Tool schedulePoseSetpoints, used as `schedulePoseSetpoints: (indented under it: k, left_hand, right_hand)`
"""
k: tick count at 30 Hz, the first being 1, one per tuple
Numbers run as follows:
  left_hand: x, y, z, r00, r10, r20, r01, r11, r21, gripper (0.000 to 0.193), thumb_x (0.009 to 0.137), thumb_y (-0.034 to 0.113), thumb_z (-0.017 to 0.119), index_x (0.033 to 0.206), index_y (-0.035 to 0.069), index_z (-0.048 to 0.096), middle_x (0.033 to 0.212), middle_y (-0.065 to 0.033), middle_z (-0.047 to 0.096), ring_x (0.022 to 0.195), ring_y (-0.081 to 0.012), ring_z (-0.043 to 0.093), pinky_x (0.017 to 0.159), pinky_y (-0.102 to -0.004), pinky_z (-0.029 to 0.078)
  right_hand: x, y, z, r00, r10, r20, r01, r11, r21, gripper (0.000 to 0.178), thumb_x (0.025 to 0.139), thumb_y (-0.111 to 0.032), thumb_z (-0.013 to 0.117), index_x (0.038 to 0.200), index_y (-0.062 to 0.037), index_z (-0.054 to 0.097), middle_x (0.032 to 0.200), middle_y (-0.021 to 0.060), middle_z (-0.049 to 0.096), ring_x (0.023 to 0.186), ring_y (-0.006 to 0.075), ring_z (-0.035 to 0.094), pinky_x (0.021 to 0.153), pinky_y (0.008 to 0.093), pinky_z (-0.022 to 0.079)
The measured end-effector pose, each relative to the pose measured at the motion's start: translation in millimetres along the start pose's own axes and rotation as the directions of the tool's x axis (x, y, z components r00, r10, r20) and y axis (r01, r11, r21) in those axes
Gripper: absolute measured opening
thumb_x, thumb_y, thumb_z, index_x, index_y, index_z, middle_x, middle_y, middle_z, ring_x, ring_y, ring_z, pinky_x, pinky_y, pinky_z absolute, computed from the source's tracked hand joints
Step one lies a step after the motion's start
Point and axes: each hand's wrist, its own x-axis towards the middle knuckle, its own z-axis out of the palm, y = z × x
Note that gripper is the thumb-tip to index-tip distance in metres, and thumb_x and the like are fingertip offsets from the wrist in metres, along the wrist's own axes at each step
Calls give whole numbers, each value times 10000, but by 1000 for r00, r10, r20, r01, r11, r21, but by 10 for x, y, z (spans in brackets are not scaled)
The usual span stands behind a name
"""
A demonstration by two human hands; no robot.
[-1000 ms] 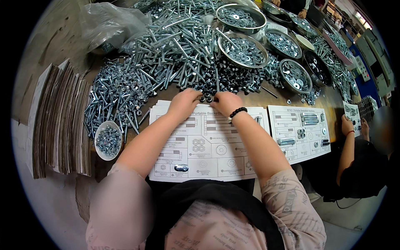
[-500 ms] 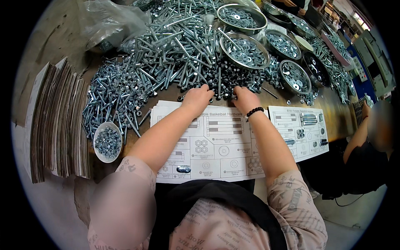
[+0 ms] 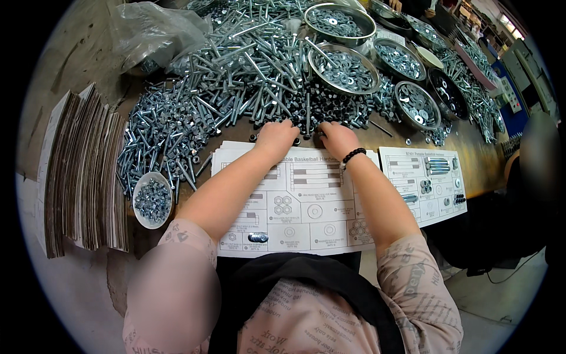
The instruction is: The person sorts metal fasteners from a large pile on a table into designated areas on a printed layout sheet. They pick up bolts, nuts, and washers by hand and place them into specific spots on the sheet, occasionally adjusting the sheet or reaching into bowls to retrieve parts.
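At the near edge of a heap of black nuts (image 3: 342, 106), my left hand (image 3: 277, 138) has its fingers curled down and pressed together. Just to its right, my right hand (image 3: 340, 141) bends its fingers over the same nuts, a dark beaded bracelet on its wrist. Whatever either set of fingertips pinches is too small and hidden to name. A few loose black nuts (image 3: 296, 141) lie between the hands. Under my forearms is a printed hardware sheet (image 3: 306, 227) with bolt, nut and washer drawings; a short stack of washers (image 3: 257, 237) rests on its lower left.
Silver bolts (image 3: 253, 71) are heaped beyond my hands. Steel bowls of washers (image 3: 345, 71) stand at the back right. A white bowl of small nuts (image 3: 153, 200) and stacked cardboard sheets (image 3: 82, 177) are left. A second sheet (image 3: 424, 177) with hardware lies right, near a co-worker.
My right hand has shifted left, closer to my left hand, and its fingers have drawn in. My left hand is almost where it was. The co-worker's hand at right has moved lower.
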Motion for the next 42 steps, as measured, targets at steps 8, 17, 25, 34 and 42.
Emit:
schedulePoseSetpoints:
  k: [8,17,25,34,42]
  left_hand:
    - [2,-6,81,999,-27,-35,25,997,-67,180,734,73,537,888,91,628,842,-81,571,817,-276,576,720,-380,467]
    - [-49,-63,12,997,-23,-78,10,986,-165,188,737,83,568,912,99,634,893,-71,585,865,-270,570,756,-382,466]
    - [4,-81,-122,971,208,117,-201,977,-71,316,771,129,576,1084,175,574,948,-58,568,863,-258,578,751,-373,472]
    - [112,-173,-175,903,380,201,-386,922,-11,304,780,132,560,1068,226,583,951,-52,567,807,-263,587,687,-361,484]
    - [4,-46,-167,975,203,-92,-218,954,-205,220,755,175,613,975,173,624,867,-52,560,771,-243,588,672,-361,491]
  right_hand:
    - [-41,42,-117,999,-17,27,16,1000,26,219,790,-148,497,969,-162,622,928,118,585,855,303,578,734,384,479]
    - [-58,-8,-86,995,-19,94,20,1000,-8,194,769,-194,596,951,-131,610,909,114,567,859,298,567,743,381,472]
    - [-121,67,-209,999,-32,-8,33,991,127,216,762,-183,614,970,-123,608,932,124,558,884,305,559,759,386,460]
    - [-1094,208,-849,998,10,-61,16,917,398,190,748,-129,646,930,-87,611,839,94,569,784,247,573,693,326,463]
    - [-2013,262,-895,992,-123,39,107,951,289,226,693,-95,672,912,-97,615,833,81,559,774,271,564,662,344,468]
